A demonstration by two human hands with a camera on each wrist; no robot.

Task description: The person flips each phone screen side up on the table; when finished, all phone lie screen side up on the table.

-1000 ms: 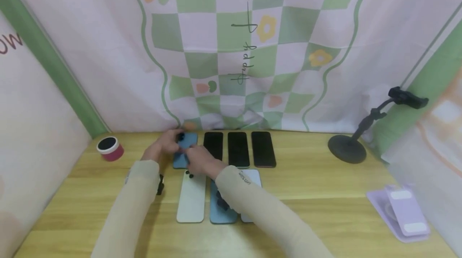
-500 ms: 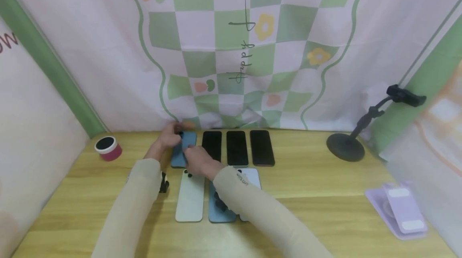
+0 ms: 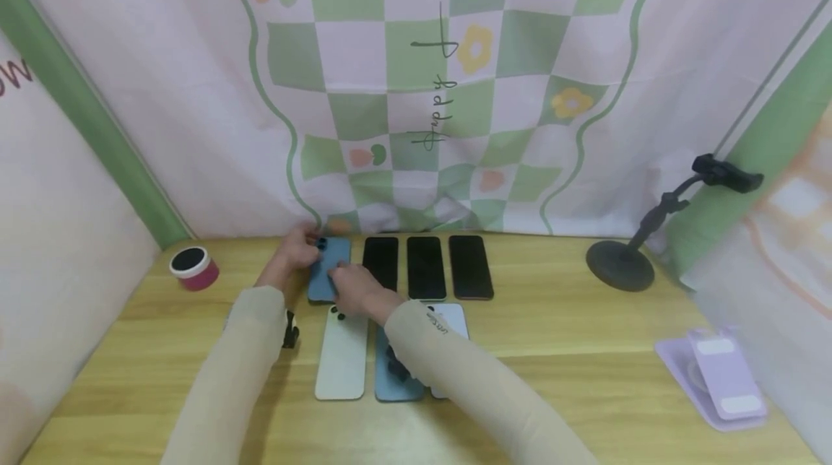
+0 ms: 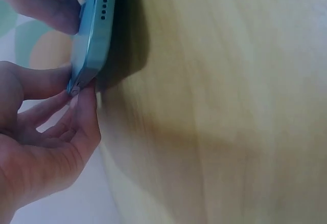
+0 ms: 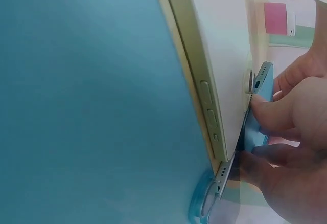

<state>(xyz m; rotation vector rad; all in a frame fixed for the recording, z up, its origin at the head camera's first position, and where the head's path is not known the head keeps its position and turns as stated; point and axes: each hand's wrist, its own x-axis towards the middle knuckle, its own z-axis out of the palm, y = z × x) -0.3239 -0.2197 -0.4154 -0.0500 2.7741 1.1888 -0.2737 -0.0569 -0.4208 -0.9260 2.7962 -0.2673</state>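
Note:
A blue phone (image 3: 330, 263), camera side up, is at the back left of the table. My left hand (image 3: 292, 257) is at its left side; in the left wrist view the left thumb and fingers (image 4: 51, 137) pinch a corner of the phone (image 4: 97, 35), whose edge is tilted up off the wood. From the other side my right hand (image 3: 357, 288) grips the phone's right edge. The right wrist view has the right thumb and fingers (image 5: 296, 132) bent around the phone's edge (image 5: 260, 124), above the top of a pale phone (image 5: 219, 45).
Three black-screened phones (image 3: 426, 268) lie to the right in the back row. In front are a pale green phone (image 3: 341, 360), a blue one (image 3: 398, 385) and a white one (image 3: 457, 320). Around them stand a pink jar (image 3: 196, 274), black stand (image 3: 620, 265) and lilac holder (image 3: 728, 378).
My left hand has drawn back to the left from the blue phone's upper part, uncovering more of its back. The right hand has stayed nearly in place on the phone.

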